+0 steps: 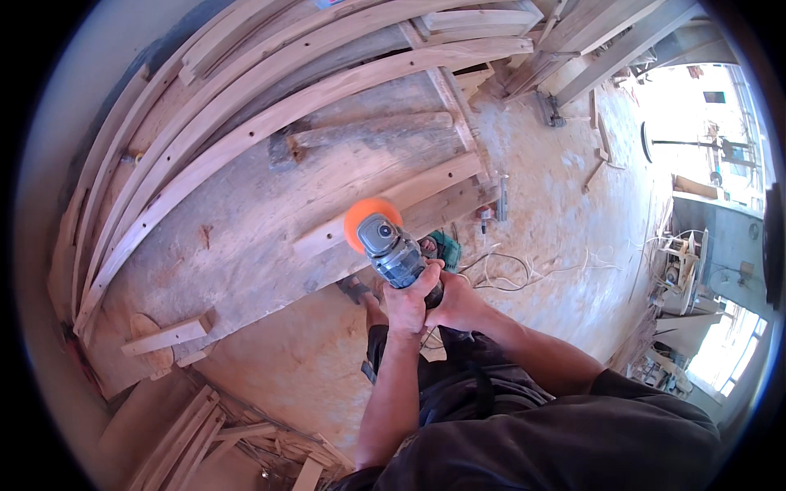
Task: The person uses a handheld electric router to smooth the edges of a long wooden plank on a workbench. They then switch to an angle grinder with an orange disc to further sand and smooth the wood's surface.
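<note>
Gripping a grey angle grinder (393,250) at frame centre, the left hand (407,301) and right hand (454,304) have their fingers clamped around its body, its orange disc (364,214) at a wooden plank (393,204) on the dusty table (237,245). Curved timbers (246,98) stack toward eleven o'clock; the sawdust-covered floor (557,213) spreads toward three o'clock.

A rough, sawdust-covered wooden workbench (246,237) carries a long drilled timber plank (393,204) just beyond the fingers (422,282), with curved planks (270,106) farther off.
</note>
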### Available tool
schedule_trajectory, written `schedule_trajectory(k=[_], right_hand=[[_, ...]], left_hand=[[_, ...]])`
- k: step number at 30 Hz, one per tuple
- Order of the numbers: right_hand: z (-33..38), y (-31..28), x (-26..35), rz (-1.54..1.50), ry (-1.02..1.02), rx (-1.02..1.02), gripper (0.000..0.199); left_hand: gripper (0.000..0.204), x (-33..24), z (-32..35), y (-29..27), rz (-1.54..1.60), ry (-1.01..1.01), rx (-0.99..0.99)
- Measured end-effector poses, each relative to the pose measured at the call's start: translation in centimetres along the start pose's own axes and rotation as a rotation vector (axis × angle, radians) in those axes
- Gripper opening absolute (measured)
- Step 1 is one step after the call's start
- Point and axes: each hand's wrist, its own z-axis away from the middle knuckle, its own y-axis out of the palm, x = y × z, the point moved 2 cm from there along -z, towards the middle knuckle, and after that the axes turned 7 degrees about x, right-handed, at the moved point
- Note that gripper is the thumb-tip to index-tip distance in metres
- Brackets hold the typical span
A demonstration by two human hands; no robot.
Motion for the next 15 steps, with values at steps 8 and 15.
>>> schedule_trajectory(k=[8,15], right_hand=[[1.5,-6.7,-3.6,-0.129,-0.033,-0.11,0.065],[3.6,-13.9,-5.0,-0.34,0.102,-0.228,0.047]], left_hand=[[0.023,4.3,-3.2,6.1,-0.111,-0.106,0.048],[0.025,7.4,-7.2,13.5,-0.336,-0.213,0.152]])
